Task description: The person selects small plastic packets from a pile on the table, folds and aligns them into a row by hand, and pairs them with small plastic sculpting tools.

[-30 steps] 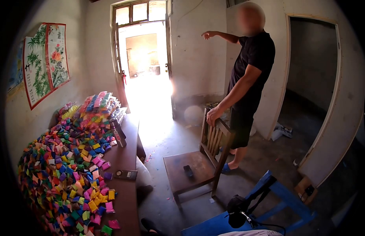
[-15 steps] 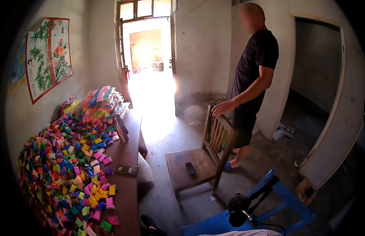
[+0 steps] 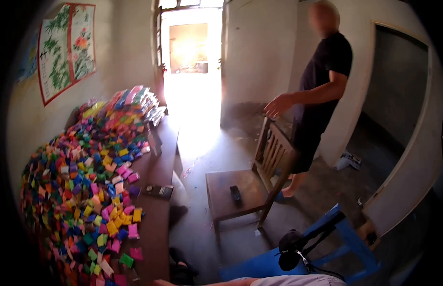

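Observation:
A strip of bare skin, apparently my right forearm [image 3: 228,282], crosses the lower edge beside pale cloth [image 3: 298,280]. It reaches left over the table edge, where only a sliver of what looks like my right hand [image 3: 163,282] shows. Its fingers are cut off by the frame, so what they hold is hidden. My left hand is out of sight. Nearest on the brown table [image 3: 154,224] lie a green packet [image 3: 126,260] and a pink packet [image 3: 136,253], at the edge of a big heap of small coloured packets [image 3: 83,190].
A dark device [image 3: 157,191] and a dark upright object [image 3: 154,140] stand along the table. A wooden chair [image 3: 231,188] carries a black object [image 3: 236,193]. Behind it stands a person [image 3: 321,71]. A blue bench [image 3: 259,267] holds a black cap [image 3: 290,248]. A bright doorway [image 3: 193,95] lies ahead.
My view has shifted, so the room sits higher and farther right. Skin has come into sight at the bottom edge. The other person's hand has lifted from the chair back.

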Action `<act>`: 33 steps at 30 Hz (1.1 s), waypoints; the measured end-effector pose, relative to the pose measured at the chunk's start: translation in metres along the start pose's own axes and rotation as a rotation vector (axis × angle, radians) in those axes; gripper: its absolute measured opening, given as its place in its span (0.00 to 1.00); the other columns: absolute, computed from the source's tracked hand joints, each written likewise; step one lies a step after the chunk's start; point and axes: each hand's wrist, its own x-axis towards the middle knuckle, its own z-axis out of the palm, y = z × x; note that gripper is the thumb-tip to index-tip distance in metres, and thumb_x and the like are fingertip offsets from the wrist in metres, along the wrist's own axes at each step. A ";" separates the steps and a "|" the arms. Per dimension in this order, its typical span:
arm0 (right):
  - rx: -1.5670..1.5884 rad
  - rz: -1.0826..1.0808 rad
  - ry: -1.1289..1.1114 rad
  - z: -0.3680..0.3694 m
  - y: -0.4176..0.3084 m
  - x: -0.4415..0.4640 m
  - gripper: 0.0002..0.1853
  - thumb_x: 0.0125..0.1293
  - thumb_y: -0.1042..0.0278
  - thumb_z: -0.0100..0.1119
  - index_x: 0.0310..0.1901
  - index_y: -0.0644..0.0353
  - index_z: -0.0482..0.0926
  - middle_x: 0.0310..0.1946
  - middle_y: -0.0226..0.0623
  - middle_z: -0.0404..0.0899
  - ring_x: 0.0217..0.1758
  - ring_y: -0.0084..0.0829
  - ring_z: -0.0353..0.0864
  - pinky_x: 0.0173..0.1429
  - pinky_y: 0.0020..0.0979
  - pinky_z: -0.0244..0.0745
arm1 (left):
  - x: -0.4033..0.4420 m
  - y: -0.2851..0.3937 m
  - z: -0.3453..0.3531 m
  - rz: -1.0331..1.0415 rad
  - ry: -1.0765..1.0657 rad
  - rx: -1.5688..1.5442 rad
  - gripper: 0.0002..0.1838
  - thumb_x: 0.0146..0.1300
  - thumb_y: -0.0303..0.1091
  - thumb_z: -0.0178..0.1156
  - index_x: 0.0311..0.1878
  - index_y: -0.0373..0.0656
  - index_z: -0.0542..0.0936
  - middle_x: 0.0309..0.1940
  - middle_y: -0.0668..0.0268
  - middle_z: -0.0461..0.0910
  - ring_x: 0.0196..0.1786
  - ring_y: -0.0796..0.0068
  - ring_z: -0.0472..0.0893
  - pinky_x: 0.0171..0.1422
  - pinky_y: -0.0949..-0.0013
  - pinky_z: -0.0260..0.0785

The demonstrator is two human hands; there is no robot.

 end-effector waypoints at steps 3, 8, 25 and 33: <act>-0.021 0.397 -0.456 -0.004 0.035 0.007 0.24 0.77 0.48 0.60 0.68 0.49 0.80 0.58 0.51 0.86 0.59 0.44 0.87 0.63 0.42 0.81 | -0.019 -0.004 -0.011 0.182 0.039 -0.099 0.23 0.77 0.50 0.61 0.57 0.37 0.84 0.44 0.57 0.88 0.43 0.63 0.85 0.46 0.60 0.78; 0.169 0.335 -0.337 -0.007 0.020 0.005 0.20 0.77 0.55 0.61 0.38 0.69 0.82 0.26 0.41 0.79 0.34 0.24 0.78 0.39 0.35 0.74 | -0.060 -0.048 -0.006 -0.620 -0.064 -0.141 0.25 0.77 0.52 0.61 0.61 0.39 0.84 0.46 0.53 0.88 0.44 0.60 0.85 0.48 0.58 0.78; -0.008 0.354 -0.510 -0.007 0.024 0.010 0.15 0.77 0.58 0.61 0.46 0.63 0.86 0.33 0.47 0.85 0.35 0.27 0.80 0.43 0.36 0.78 | -0.069 -0.039 -0.004 -0.471 0.156 -0.234 0.18 0.78 0.45 0.61 0.42 0.37 0.81 0.29 0.65 0.80 0.33 0.79 0.76 0.36 0.69 0.72; -0.025 0.319 -0.503 -0.008 0.003 0.018 0.17 0.77 0.56 0.61 0.42 0.65 0.85 0.32 0.47 0.83 0.34 0.31 0.80 0.41 0.36 0.74 | -0.067 -0.041 0.001 -0.557 0.217 -0.251 0.15 0.77 0.44 0.62 0.45 0.39 0.81 0.34 0.64 0.82 0.39 0.76 0.80 0.47 0.69 0.78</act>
